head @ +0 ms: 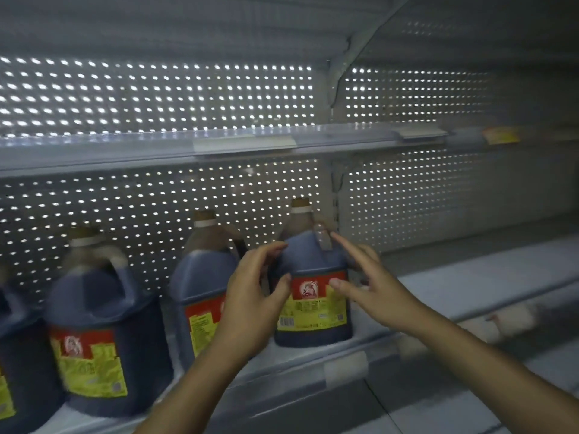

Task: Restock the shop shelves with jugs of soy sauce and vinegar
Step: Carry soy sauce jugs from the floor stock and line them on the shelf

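- The left hand (250, 296) lies against the left flank of the rightmost jug (313, 292), fingers gently bent, thumb touching the label's left edge; it presses rather than wraps.
- The right hand (372, 283) is spread, fingers straight; the forefinger reaches toward the moulded handle (324, 238) and the thumb touches the label's right edge. Whether the palm touches the jug, I cannot tell.
- The jug stands upright on the lower shelf (344, 361), last in a row of similar dark jugs (94, 339), with bare shelf to its right.
- Filled nearly to the shoulder with dark liquid, it is likely heavy and apt to slosh.
- The plastic walls look smooth and probably give a little, so flat palms may slip.
- For lifting, the handle looks the surest hold, with the other hand under the base; for nudging into line, low on both flanks.
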The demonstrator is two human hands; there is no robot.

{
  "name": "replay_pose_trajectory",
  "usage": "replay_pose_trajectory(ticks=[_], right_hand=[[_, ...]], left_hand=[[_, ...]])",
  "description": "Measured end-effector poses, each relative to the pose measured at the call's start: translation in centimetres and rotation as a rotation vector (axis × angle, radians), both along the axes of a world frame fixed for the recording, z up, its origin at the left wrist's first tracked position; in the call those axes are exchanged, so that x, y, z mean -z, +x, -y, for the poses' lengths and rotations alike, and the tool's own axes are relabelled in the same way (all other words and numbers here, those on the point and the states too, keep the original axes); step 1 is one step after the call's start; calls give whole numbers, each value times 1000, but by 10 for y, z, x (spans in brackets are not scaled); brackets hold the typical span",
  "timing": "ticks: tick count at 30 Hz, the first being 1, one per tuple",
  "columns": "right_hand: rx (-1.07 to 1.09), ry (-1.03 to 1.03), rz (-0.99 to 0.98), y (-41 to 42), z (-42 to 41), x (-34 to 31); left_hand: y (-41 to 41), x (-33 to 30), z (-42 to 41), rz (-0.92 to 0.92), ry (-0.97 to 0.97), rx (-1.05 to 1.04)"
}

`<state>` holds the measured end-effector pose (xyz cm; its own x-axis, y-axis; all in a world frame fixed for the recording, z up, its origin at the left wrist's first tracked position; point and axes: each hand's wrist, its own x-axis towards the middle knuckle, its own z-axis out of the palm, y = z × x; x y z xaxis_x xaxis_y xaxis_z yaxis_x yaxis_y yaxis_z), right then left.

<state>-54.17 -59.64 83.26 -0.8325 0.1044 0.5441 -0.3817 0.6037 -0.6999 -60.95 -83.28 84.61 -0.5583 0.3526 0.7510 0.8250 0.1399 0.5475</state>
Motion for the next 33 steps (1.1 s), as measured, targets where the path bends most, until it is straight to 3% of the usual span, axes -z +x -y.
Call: replay_pose_trajectory(ticks=[3,11,20,28,33], right_hand=[[151,99,-23,46,-19,12],[577,373,70,227,-98,37],[1041,694,462,512,-192,100],[1274,559,805,733,-224,190],[1380,312,909,818,-227,267]], left_hand=[[18,6,-22,-175,-28,16],[122,36,-167,-254,-305,323],[362,89,-360,-518,-628,596],[573,176,-476,-751,-800,819],[661,252,-523,-889,-981,948]])
